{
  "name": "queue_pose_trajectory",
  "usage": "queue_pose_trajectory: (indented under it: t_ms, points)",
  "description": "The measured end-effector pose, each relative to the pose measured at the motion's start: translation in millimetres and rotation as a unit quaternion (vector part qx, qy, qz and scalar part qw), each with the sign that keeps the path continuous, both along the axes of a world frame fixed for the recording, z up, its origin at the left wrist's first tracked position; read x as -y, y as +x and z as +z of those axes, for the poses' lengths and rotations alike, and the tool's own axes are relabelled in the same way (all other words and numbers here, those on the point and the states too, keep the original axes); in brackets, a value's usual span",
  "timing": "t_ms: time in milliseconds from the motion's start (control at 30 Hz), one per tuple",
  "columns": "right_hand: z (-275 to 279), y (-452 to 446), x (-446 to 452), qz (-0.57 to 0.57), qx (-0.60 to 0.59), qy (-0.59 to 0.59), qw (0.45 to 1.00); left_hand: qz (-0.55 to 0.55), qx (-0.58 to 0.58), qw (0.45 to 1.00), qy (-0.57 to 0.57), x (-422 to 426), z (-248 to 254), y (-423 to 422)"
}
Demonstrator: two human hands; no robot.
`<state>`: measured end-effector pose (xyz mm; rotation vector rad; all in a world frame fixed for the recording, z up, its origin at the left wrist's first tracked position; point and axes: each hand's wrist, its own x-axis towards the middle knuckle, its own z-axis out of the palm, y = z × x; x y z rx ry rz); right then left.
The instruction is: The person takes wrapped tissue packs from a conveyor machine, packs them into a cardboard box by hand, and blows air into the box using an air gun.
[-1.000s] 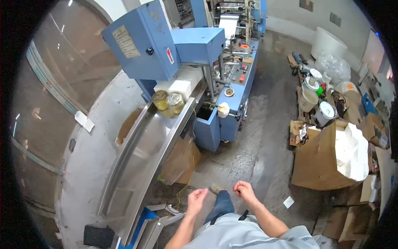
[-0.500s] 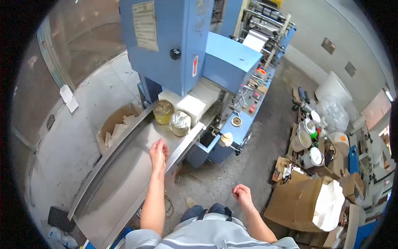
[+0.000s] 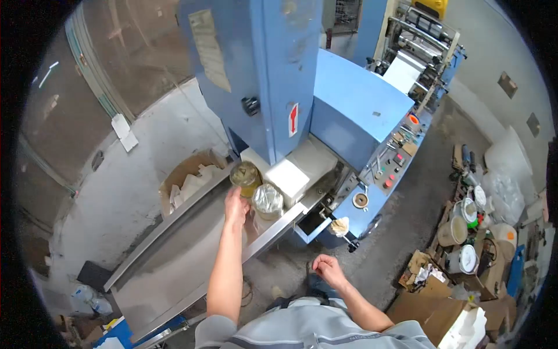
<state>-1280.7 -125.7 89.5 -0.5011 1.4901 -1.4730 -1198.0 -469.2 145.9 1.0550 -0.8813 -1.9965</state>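
My left hand (image 3: 235, 206) reaches over the metal chute, its fingers stretched toward the lower front of a round jar-like weight with yellowish sides (image 3: 246, 179). The fingertips are at it or just short of it; I cannot tell whether they touch. Right beside stands a second round weight wrapped in shiny foil (image 3: 268, 200). Both rest at the upper end of the chute, against a stack of white paper (image 3: 288, 179) coming from under the blue machine. My right hand (image 3: 328, 269) hangs in front of my body with curled fingers and nothing visible in them.
The blue machine (image 3: 349, 87) rises ahead, with a control panel (image 3: 389, 174) along its right side. A cardboard box of paper scraps (image 3: 186, 180) stands left of the metal chute (image 3: 174, 270). Buckets (image 3: 452, 231) and cartons (image 3: 427, 305) line the right side.
My left hand has moved forward to the yellowish weight. My right hand has shifted slightly left, still curled. The view has turned left, so the machine appears farther right.
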Motion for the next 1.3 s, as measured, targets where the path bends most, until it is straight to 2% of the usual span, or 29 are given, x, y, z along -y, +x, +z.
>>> queue_pose_trajectory:
  t_ms: [67,100,167,267,333,433,500,600,700,800,933,1033,1233,1300]
  points:
    - [-11,-26,8,0.02,0.029,-0.018,0.999,0.029,0.015,0.999,0.004,6,3,-15]
    - [14,-40,13,0.038,-0.004,0.016,0.999,0.028,0.006,1.0,0.003,18,-15,-19]
    - [17,-63,28,0.047,-0.002,-0.013,0.999,0.019,0.011,1.0,0.003,36,-26,-21]
    - [13,-84,48,0.098,-0.041,-0.052,0.993,0.026,0.049,0.998,0.017,34,-15,-18]
    - [31,-85,69,0.132,-0.094,-0.083,0.983,0.062,0.063,0.996,0.034,14,31,-32]
    - [78,-81,109,0.168,-0.306,-0.235,0.907,0.067,0.092,0.993,0.022,21,18,-23]
    - [103,-75,134,0.25,-0.342,-0.198,0.884,0.059,0.091,0.994,0.019,28,7,-14]
    - [124,-69,180,0.23,-0.478,-0.296,0.795,0.055,0.068,0.996,0.009,14,-11,6]
    - [116,-78,220,0.311,-0.629,-0.195,0.686,0.067,0.09,0.994,-0.019,-23,-11,28]
    - [110,-83,232,0.327,-0.669,-0.161,0.647,0.091,0.093,0.991,-0.04,-64,5,44]
    - [113,-77,227,0.308,-0.616,-0.206,0.695,0.166,0.137,0.974,-0.07,-89,-2,68]
    - [113,-71,224,0.296,-0.645,-0.174,0.683,0.15,0.162,0.972,-0.083,-103,1,84]
    - [113,-69,222,0.25,-0.656,-0.197,0.685,0.136,0.151,0.978,-0.055,-127,21,73]
    - [114,-65,219,0.225,-0.589,-0.247,0.736,0.12,0.142,0.981,-0.053,-131,26,71]
